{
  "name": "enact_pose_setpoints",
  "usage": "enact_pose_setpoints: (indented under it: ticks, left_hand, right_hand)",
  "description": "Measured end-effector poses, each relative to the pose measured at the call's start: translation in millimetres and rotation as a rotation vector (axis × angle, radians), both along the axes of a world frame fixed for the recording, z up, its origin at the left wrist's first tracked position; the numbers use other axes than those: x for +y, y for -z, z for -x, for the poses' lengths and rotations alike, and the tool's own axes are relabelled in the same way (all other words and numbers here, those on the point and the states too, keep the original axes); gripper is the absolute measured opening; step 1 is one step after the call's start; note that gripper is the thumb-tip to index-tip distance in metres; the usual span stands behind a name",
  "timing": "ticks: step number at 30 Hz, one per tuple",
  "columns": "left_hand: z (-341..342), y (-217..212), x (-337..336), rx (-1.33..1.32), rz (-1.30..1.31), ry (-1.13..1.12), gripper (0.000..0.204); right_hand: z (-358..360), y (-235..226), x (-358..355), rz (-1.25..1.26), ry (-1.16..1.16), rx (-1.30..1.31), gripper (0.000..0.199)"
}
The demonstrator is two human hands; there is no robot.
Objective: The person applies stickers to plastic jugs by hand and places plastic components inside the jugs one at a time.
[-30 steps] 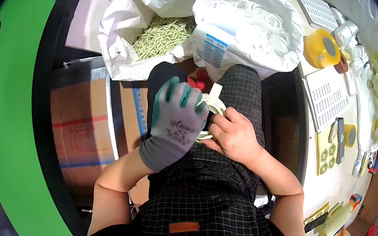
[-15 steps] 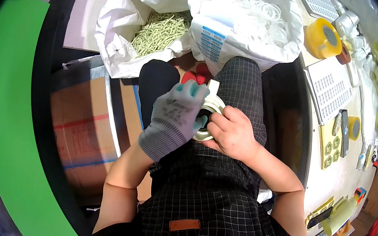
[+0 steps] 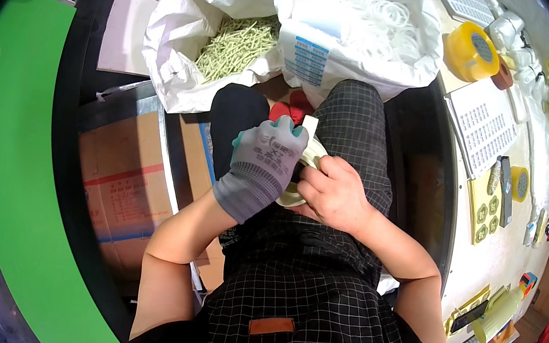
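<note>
Over my lap I hold a pale cream-green plastic ring part (image 3: 315, 152) with a square tab standing up at its far side. My left hand (image 3: 267, 151), in a grey knit glove with teal fingertips, is closed over the ring's left side and hides much of it. On the near right side, my bare right hand (image 3: 335, 194) grips the ring with bent fingers, the fingertips reaching into its opening. What the fingertips touch inside the ring cannot be made out.
Ahead stand a white sack of thin pale-green pieces (image 3: 238, 47) and a sack of clear rings (image 3: 380, 34). On the right, a worktable (image 3: 467, 247) carries yellow tape rolls (image 3: 472, 52), printed sheets (image 3: 480, 128) and pale-green tubes. Cardboard boxes (image 3: 128, 188) and a green surface (image 3: 21, 140) are at left.
My left hand has turned and shifted slightly right over the ring, covering more of it; its thumb no longer shows in the opening. My right hand stays on the ring, almost unmoved.
</note>
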State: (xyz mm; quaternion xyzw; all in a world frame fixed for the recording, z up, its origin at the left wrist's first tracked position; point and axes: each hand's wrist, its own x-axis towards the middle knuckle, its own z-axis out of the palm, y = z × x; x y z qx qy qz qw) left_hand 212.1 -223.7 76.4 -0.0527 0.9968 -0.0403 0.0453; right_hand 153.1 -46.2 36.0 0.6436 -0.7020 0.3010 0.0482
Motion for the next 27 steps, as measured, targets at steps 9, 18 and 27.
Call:
enact_pose_setpoints:
  ticks: [9,18,27]
  left_hand:
    - [-45,54,-3,0.411,-0.889,0.115,0.071]
    - [-25,56,-3,0.53,-1.143,0.046,0.065]
    - [132,108,-161,-0.035,-1.428,-0.473,0.057]
  right_hand:
    - [-9,26,100,0.215,0.26,-0.005,0.051]
    - [-48,5,132,-0.115,0.624,-1.108,0.113]
    - [-17,-44,94,-0.311,0.301,-0.678,0.095]
